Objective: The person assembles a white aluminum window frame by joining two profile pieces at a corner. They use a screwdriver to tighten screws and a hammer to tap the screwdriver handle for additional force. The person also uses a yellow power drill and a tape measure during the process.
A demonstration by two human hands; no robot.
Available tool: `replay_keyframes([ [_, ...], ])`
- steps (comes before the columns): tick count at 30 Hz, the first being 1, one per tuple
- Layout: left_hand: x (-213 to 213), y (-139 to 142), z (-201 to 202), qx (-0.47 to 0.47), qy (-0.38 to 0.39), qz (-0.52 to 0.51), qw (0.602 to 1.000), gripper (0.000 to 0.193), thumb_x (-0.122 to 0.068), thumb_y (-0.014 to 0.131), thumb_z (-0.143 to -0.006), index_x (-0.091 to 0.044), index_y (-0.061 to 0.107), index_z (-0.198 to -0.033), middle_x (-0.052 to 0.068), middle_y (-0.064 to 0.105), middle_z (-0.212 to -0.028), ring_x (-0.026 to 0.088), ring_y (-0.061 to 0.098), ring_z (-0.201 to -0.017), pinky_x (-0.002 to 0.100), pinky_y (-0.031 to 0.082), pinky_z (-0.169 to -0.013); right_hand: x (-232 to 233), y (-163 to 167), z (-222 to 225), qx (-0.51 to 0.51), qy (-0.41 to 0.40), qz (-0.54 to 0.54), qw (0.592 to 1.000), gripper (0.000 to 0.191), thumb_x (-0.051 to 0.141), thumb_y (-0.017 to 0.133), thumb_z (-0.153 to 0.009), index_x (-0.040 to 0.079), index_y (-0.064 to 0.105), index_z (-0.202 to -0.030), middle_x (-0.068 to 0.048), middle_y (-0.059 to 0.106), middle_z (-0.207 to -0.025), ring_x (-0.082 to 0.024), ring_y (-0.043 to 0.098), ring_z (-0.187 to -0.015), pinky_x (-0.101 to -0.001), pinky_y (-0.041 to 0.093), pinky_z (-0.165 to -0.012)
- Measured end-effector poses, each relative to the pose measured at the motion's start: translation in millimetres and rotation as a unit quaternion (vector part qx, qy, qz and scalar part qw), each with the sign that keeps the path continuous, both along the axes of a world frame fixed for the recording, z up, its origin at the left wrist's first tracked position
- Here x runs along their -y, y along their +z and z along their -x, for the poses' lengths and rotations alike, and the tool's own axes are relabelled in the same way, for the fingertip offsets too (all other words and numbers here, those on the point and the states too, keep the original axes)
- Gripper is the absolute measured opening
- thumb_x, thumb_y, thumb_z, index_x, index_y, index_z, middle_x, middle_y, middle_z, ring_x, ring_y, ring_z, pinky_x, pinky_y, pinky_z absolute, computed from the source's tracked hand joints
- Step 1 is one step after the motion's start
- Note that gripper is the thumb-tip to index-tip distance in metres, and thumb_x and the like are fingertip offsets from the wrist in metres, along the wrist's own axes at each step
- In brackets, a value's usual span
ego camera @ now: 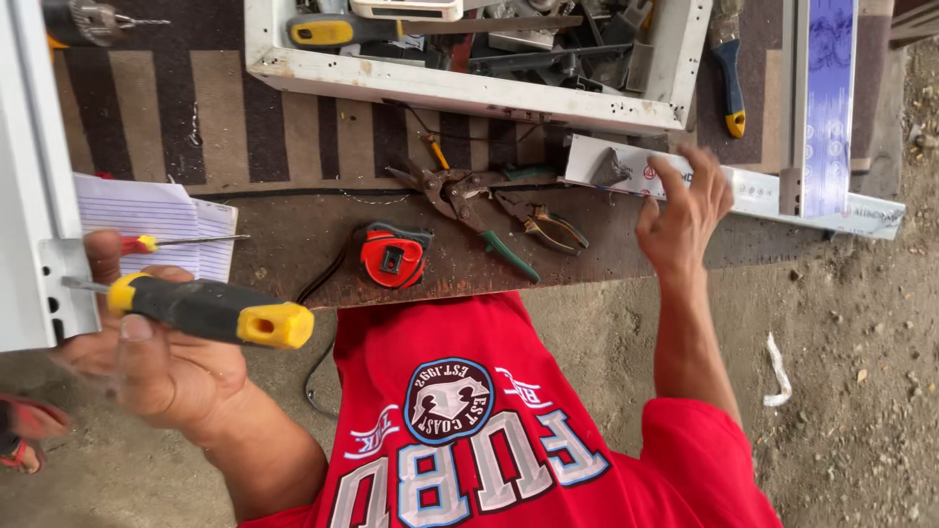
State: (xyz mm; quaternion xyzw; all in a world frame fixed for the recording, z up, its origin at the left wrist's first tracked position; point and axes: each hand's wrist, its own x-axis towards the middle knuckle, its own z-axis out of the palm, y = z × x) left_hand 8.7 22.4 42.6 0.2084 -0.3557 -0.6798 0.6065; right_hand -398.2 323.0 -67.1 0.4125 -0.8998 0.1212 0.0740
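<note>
My left hand (147, 357) grips a black and yellow screwdriver (210, 311). Its shaft points left at a bracket on a white metal frame (44, 264). A thin red and yellow screwdriver (161, 242) lies just above my fingers, over a lined notebook (152, 210). My right hand (685, 215) hovers with fingers spread and nothing in it, beside a white aluminium profile (763, 191). A small grey corner piece (611, 171) sits on that profile, left of my fingertips.
On the brown wooden bench (293, 244) lie a red tape measure (393, 256), tin snips (460, 200) and pliers (543, 227). A white tray (460, 90) of several tools sits behind on a striped mat. A blue-handled tool (730, 83) lies at right. Dirt ground lies below.
</note>
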Motion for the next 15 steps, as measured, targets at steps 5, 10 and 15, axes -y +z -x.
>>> replay_keyframes([
  [5,9,-7,2,-0.036,-0.022,0.039,0.998,0.072,0.014,0.069,-0.095,-0.004,0.034,-0.156,0.025,0.056,-0.135,0.025,0.068,-0.120,0.033,0.067,-0.093,35,-1,-77,0.152,0.164,0.071,0.972,0.047,0.013,0.083,-0.078,0.008,0.069,-0.122,-0.019,0.061,-0.124,-0.039,0.059,-0.114,-0.0498,0.052,-0.094],
  [10,13,-12,7,-0.018,-0.003,0.088,0.996,0.077,0.016,0.073,-0.097,-0.018,0.036,-0.156,0.015,0.053,-0.140,0.022,0.058,-0.129,0.038,0.066,-0.097,49,-4,-71,0.258,0.118,-0.083,0.955,0.072,0.019,0.085,-0.066,0.009,0.061,-0.133,-0.020,0.062,-0.109,-0.043,0.060,-0.102,-0.0525,0.051,-0.087],
  [15,20,-13,16,0.033,0.040,0.053,0.997,0.081,0.004,0.081,-0.095,-0.016,0.032,-0.156,0.016,0.055,-0.136,0.020,0.059,-0.116,0.036,0.061,-0.095,40,29,-53,0.414,0.118,-0.060,0.901,0.062,0.009,0.070,-0.066,0.007,0.063,-0.127,-0.016,0.071,-0.105,-0.029,0.069,-0.090,-0.0428,0.056,-0.080],
])
